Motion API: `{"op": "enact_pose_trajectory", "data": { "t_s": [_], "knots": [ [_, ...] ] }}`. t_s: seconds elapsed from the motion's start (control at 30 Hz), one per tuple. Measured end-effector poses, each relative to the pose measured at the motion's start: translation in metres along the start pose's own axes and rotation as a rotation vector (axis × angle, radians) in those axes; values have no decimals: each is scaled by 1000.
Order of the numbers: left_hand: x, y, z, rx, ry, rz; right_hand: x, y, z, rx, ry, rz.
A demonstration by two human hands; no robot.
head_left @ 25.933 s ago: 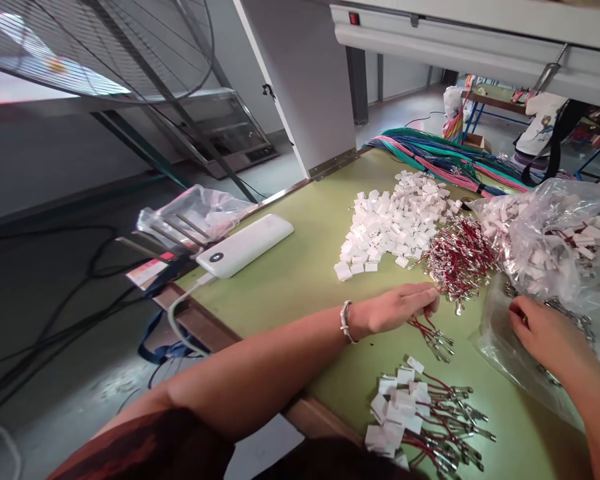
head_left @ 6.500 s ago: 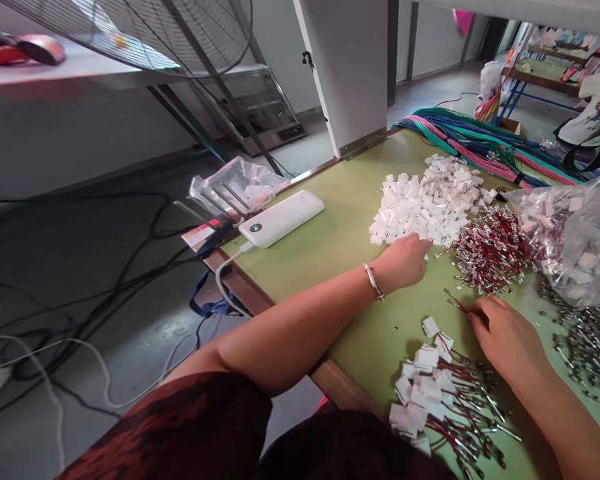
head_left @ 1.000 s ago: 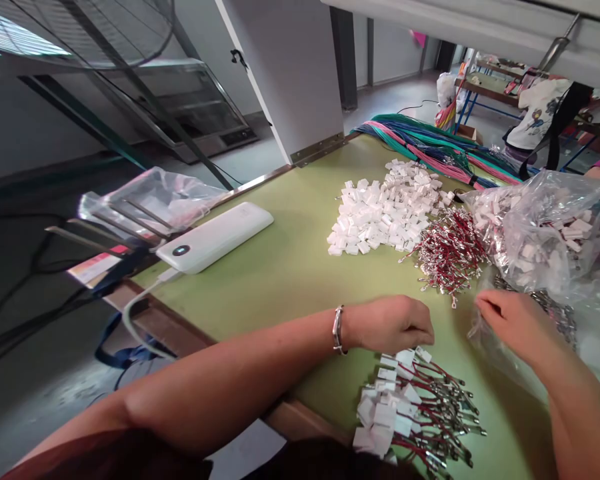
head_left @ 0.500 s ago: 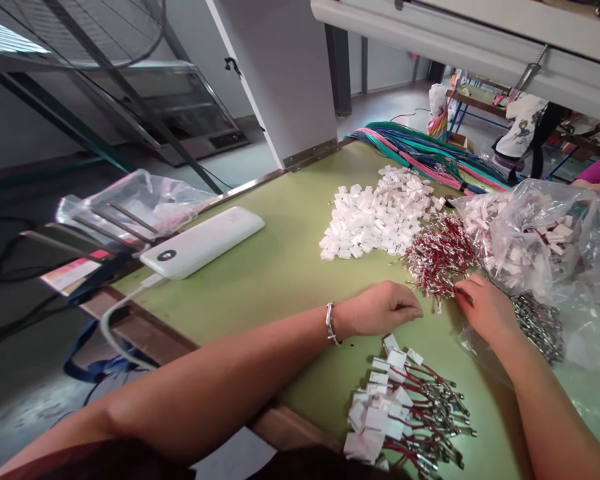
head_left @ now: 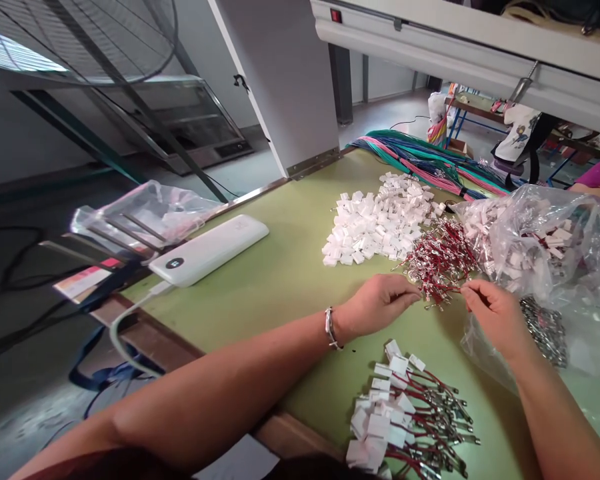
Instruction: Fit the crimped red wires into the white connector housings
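At six o'clock, cut off by the lower edge, lies a bundle of finished red leads with white connector housings (head_left: pixel 400 420). Just beyond it, the left hand (head_left: pixel 375 303) rests on the green table (head_left: pixel 280 280), fingers pinched together at the near edge of the red wire pile (head_left: pixel 440 260); what they grip is too small to make out. At three o'clock the right hand (head_left: pixel 495 313) pinches one red wire from that pile. Loose white housings (head_left: pixel 380 217) lie at twelve o'clock. A clear bag (head_left: pixel 540 240) blurs its contents.
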State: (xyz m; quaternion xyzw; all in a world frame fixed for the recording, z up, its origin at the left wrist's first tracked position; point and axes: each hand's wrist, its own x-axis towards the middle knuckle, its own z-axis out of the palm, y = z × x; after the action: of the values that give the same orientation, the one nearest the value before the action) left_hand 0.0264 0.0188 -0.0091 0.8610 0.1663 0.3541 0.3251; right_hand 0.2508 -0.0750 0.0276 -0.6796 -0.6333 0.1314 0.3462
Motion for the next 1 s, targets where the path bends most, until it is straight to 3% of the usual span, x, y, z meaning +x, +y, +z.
{"op": "enact_pose_trajectory", "data": {
  "t_s": [0.1, 0.17, 0.3, 0.43, 0.5, 0.57, 0.67, 0.73, 0.8, 0.87, 0.93, 1.0],
  "knots": [
    [0, 2, -1, 74, 160, 92, -3, -11, -2, -169, 241, -227],
    [0, 8, -3, 154, 226, 215, -7, -20, 1, -239, 327, -375],
    [-2, 18, -2, 249, 156, 351, -23, -38, 26, -219, 166, -463],
    [-7, 21, 4, 128, -75, 225, -35, -49, 50, -134, 143, -441],
    [-8, 22, 5, 0, -117, 118, -33, -51, 46, -44, 118, -414],
    [-6, 24, 3, -85, -89, -8, -26, -48, 29, 18, 40, -296],
    [-2, 21, 0, -129, -60, -212, -15, -29, -9, -107, -103, 30],
    [0, 14, 2, -198, -76, -319, -10, -3, -32, -402, -198, 117],
    [1, 6, 5, -311, -74, -404, -8, 32, -43, -711, -204, 131],
    [0, 0, 7, -381, -61, -475, -7, 69, -42, -758, -178, 139],
    [-1, -4, 8, -433, -46, -517, -8, 99, -35, -759, -104, 1],
    [-1, -3, 7, -469, -29, -546, -8, 112, -29, -716, -87, -96]
  ]
}}
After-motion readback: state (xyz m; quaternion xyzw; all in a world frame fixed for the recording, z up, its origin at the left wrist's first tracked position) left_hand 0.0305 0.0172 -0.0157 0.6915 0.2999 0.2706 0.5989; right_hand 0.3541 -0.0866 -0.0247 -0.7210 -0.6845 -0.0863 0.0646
